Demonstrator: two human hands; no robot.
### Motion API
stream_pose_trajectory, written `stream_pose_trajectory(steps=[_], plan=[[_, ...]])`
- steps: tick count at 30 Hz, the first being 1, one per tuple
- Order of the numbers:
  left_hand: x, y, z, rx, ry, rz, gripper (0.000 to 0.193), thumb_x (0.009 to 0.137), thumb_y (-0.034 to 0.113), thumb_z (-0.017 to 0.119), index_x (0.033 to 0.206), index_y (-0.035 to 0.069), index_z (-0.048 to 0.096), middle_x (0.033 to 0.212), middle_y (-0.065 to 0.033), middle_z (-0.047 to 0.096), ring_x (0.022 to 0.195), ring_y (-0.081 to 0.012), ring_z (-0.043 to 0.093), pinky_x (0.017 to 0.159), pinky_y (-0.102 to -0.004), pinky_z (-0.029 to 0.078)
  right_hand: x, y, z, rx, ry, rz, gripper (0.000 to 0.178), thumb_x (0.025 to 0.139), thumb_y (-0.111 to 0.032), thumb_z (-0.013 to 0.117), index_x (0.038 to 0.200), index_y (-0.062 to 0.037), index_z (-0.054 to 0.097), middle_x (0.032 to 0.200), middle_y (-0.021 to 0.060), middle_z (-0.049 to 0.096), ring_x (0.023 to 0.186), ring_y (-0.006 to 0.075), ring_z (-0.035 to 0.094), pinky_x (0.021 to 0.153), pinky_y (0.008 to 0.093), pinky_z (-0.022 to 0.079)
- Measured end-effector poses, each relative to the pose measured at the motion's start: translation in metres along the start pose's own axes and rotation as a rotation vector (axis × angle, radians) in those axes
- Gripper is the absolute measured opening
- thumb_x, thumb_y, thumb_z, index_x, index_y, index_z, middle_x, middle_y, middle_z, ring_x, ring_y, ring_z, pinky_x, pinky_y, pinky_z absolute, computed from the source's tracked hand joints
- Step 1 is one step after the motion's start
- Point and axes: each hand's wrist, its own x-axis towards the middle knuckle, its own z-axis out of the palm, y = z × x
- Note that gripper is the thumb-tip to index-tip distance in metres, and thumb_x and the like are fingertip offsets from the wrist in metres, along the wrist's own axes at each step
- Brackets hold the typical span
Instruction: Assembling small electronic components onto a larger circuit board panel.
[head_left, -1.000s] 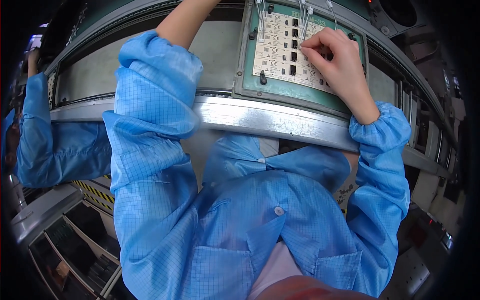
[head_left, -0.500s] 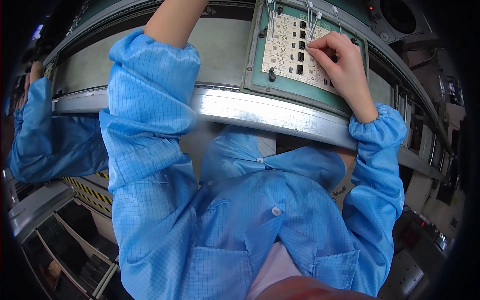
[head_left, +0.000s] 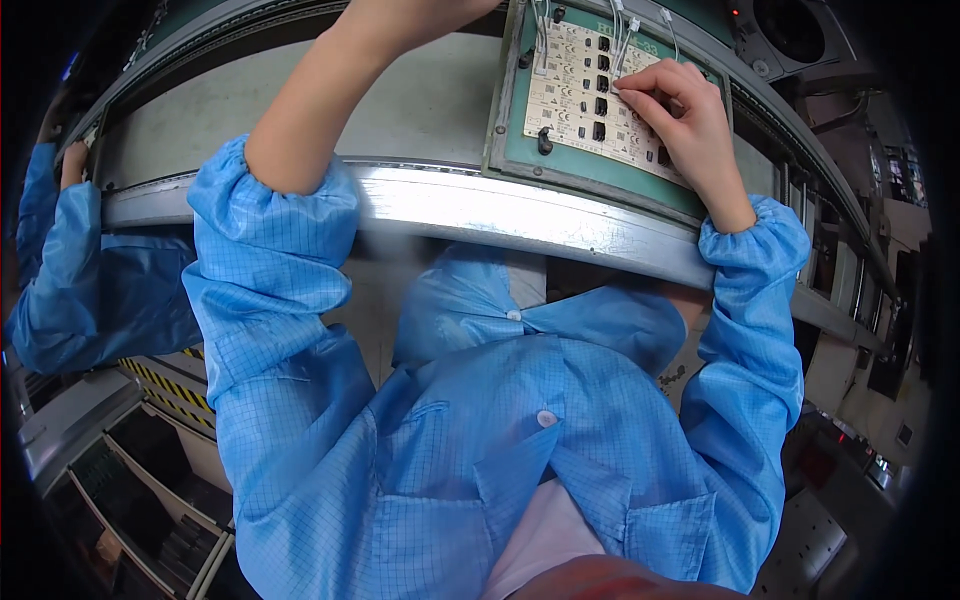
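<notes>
A cream circuit board panel (head_left: 560, 95) with a row of black components (head_left: 600, 106) lies in a green fixture plate (head_left: 530, 148). Over the panel's right part, my right hand (head_left: 690, 120) has its thumb and index finger pinched together. A thin white wire (head_left: 622, 50) runs down to those fingertips, and its end seems to be between them. My left hand (head_left: 440, 14) reaches up at the top edge, left of the fixture. Its fingers are cut off by the frame, so what they hold cannot be seen.
A metal rail (head_left: 450, 205) crosses in front of me, below the fixture. More white-tipped wires (head_left: 668, 22) stand at the fixture's far side. At far left is a co-worker's blue sleeve (head_left: 75, 240). Dark bins (head_left: 150, 440) sit lower left, and a round black fan (head_left: 790, 28) upper right.
My left hand has come down and right into view at the top edge, its forearm now slanting. My right hand stays pinched at the board, with only a slight shift.
</notes>
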Motion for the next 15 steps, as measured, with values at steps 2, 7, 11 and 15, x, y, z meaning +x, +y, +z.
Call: stream_pose_trajectory(steps=[2,7,11,15], plan=[[-0.007,-0.007,0.001,0.058,-0.021,0.093,0.017,0.083,0.004,0.072,0.099,0.009,0.069,0.087,-0.0060,0.067,0.085,-0.0271,0.064,0.078,-0.0376,0.046,0.002,-0.004,0.000,-0.020,-0.017,0.002,0.010,0.089,-0.007,0.073,0.098,-0.0016,0.076,0.085,0.0052,0.067,0.077,0.0169,0.057,0.067,0.0293,0.045],[-0.007,-0.008,0.008,0.097,-0.011,0.169,0.017,0.084,0.004,0.072,0.100,0.009,0.069,0.086,-0.0062,0.066,0.085,-0.0273,0.063,0.078,-0.0382,0.045,-0.003,0.003,0.001,0.060,-0.019,0.050,0.011,0.089,-0.008,0.074,0.097,-0.0023,0.077,0.085,0.0047,0.068,0.076,0.0170,0.056,0.066,0.0303,0.045],[-0.008,-0.017,0.013,0.145,-0.025,0.253,0.015,0.084,0.006,0.071,0.098,0.010,0.069,0.085,-0.0052,0.065,0.085,-0.0271,0.062,0.078,-0.0390,0.044,-0.004,0.002,0.001,-0.066,0.003,0.000,0.009,0.088,-0.008,0.074,0.096,-0.0044,0.076,0.085,0.0030,0.068,0.077,0.0173,0.057,0.069,0.0314,0.044],[-0.011,-0.020,0.014,0.178,-0.045,0.289,0.013,0.083,0.008,0.072,0.095,0.010,0.067,0.084,-0.0044,0.064,0.085,-0.0266,0.062,0.077,-0.0390,0.043,-0.005,-0.016,-0.005,-0.357,0.034,-0.174,0.009,0.086,-0.008,0.073,0.096,-0.0081,0.074,0.090,0.0019,0.066,0.086,0.0193,0.060,0.086,0.0357,0.040]])
